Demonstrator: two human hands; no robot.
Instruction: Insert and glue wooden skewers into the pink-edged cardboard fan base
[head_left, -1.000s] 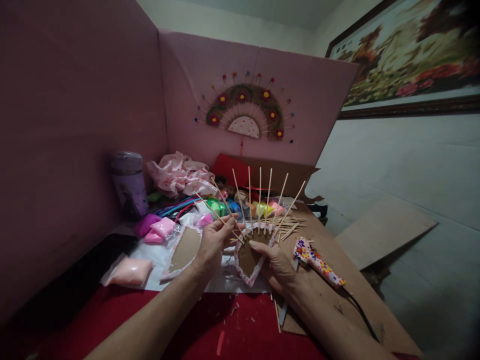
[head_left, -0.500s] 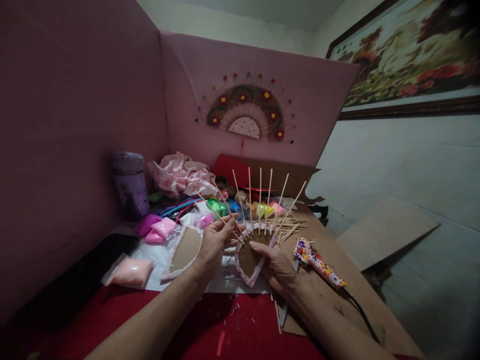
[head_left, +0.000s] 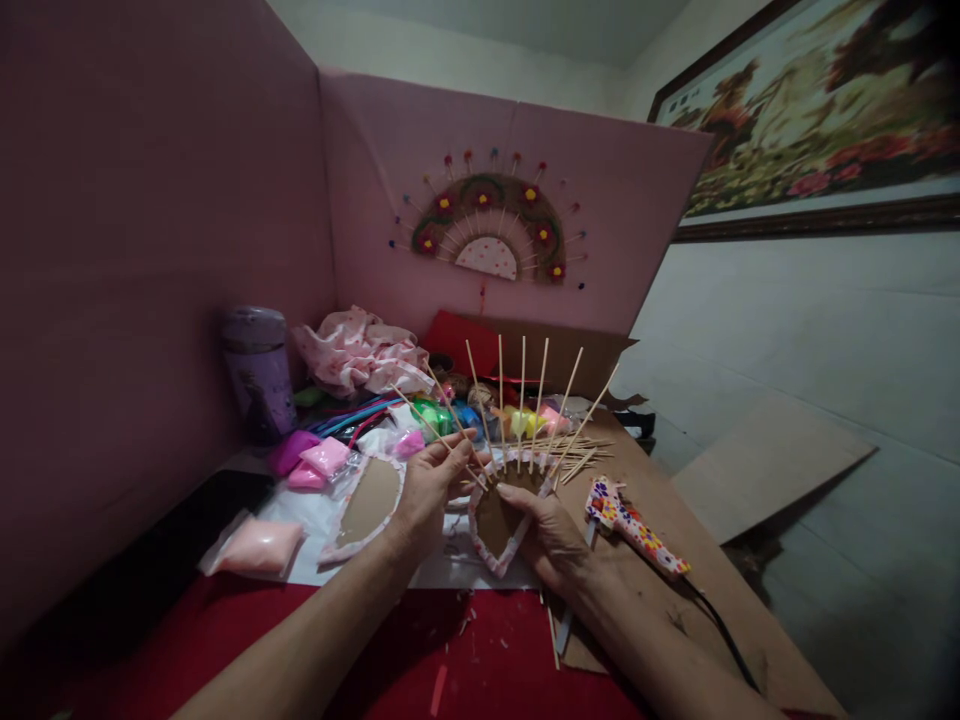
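Held just above the cluttered table [head_left: 720, 560]: a cardboard fan base [head_left: 496, 520], gripped from beneath by the right hand [head_left: 551, 535] to steady it, while the left hand [head_left: 431, 485] pinches one wooden stick [head_left: 439, 435] of the spread, fingertips closed. Glue gun [head_left: 634, 525] lying just beside.

We look into a dim corner screened by a pink folding board [head_left: 172, 230] that stands on the desk [head_left: 465, 660], whose near part carries a red cover. A finished fan decoration [head_left: 487, 225] hangs on the board's back panel. Behind it rises a pale wall [head_left: 810, 330], and on this wall, at upper right, hangs a framed floral picture [head_left: 817, 110]. A loose sheet of cardboard [head_left: 765, 465] lies to the right of the desk. The light is low and dull.
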